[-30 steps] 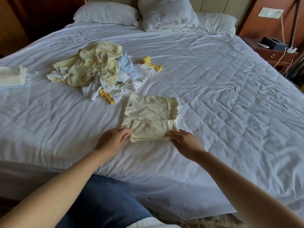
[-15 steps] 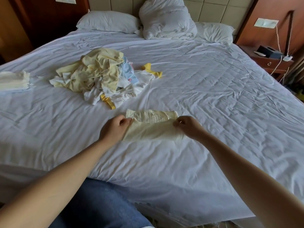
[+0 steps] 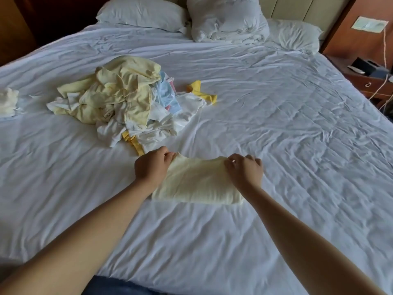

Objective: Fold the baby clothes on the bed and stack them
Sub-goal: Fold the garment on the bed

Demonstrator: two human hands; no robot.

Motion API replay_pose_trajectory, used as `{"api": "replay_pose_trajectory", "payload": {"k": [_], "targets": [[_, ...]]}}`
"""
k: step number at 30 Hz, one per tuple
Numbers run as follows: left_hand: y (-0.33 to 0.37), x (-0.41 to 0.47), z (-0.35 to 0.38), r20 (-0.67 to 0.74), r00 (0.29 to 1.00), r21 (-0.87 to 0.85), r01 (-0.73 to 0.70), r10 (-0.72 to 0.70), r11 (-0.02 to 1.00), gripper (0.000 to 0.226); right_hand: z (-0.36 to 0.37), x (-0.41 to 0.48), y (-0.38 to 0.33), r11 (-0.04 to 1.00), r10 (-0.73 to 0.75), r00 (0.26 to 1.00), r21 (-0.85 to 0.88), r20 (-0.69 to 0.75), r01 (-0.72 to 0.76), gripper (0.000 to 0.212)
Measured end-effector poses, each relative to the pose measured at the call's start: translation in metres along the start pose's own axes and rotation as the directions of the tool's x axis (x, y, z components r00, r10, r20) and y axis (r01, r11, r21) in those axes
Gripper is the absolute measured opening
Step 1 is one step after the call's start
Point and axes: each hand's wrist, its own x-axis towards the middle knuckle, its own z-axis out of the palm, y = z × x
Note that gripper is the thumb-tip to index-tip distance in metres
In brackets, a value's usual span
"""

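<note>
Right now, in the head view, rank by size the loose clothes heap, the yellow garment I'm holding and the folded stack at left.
1. loose clothes heap
2. yellow garment, though nearer the camera
3. folded stack, cut by the frame edge, so its full size is unsure

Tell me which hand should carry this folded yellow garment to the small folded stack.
Left, probably. The left hand pinches the yellow garment by the corner nearer the folded stack at the left of the bed; the right hand pinches the opposite corner and would have to reach across.
</note>
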Motion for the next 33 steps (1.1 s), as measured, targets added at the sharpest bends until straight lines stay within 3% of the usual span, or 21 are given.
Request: {"api": "replay_pose_trajectory", "payload": {"k": [6,10,13,17,19,23,27,29,33], "targets": [[-0.012,0.016,0.033,-0.025,0.989,0.128,-0.139,0.144,0.982,0.020,0.029,0.002,0.013,0.993,-0.055,0.998,-0.104,0.014,0.056,0.022],[-0.016,0.017,0.037,-0.104,0.988,0.016,-0.115,0.116,0.993,0.011,0.033,0.001,0.015,0.991,-0.123,0.990,-0.059,-0.068,0.120,0.021],[-0.011,0.011,0.023,-0.221,0.952,-0.078,-0.231,0.209,0.970,0.014,0.026,-0.008,0.009,0.976,-0.209,0.968,0.039,-0.138,0.216,0.027],[0.002,-0.023,0.024,-0.029,0.896,-0.115,-0.443,0.442,0.889,0.034,0.024,-0.031,-0.004,0.944,-0.289,0.957,0.175,0.028,0.280,0.044],[0.000,-0.035,0.036,0.112,0.874,-0.041,-0.471,0.472,0.881,0.050,0.031,-0.039,0.000,0.954,-0.270,0.955,0.167,0.122,0.249,0.051],[-0.008,-0.037,0.043,0.337,0.898,0.083,-0.329,0.284,0.941,0.082,0.043,-0.050,0.019,0.977,-0.212,0.948,0.086,0.237,0.196,0.070],[-0.004,-0.030,0.040,0.418,0.884,0.093,-0.272,0.211,0.958,0.094,0.042,-0.050,0.020,0.987,-0.144,0.954,0.102,0.264,0.121,0.076],[-0.006,-0.032,0.038,0.419,0.894,0.086,-0.215,0.160,0.973,0.093,0.041,-0.052,0.019,0.995,-0.064,0.965,0.092,0.253,0.042,0.074],[-0.006,-0.046,0.038,0.382,0.920,0.155,0.024,-0.083,0.988,0.069,0.038,-0.057,0.017,0.987,0.141,0.945,0.035,0.295,-0.158,0.054]]}}
